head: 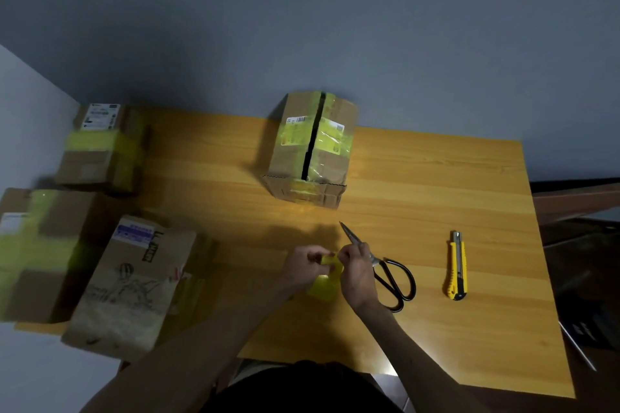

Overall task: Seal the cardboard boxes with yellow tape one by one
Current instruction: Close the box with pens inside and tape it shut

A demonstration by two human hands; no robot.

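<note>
Wooden table (436, 178) fills the mid frame, orange-brown grain, pushed up vs. a grey-blue wall (335, 27). Scissors (375, 263) lie near centre, black handles toward the near edge, blades pointing away. Yellow utility knife (457, 266) lies to their right, well apart, lengthwise. Off the table's right edge: dark brown furniture (577, 201), and lower down a black item (590, 329), lettering too faint to read.

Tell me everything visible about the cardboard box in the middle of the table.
The box is brown cardboard, longer than wide, resting flat on the wooden table near its far edge. A dark line, apparently the gap between its top flaps, runs lengthwise. Glossy yellow tape flanks that line and covers white barcode labels. The near end has a serrated edge with more yellow tape. Only the table touches it.
</note>
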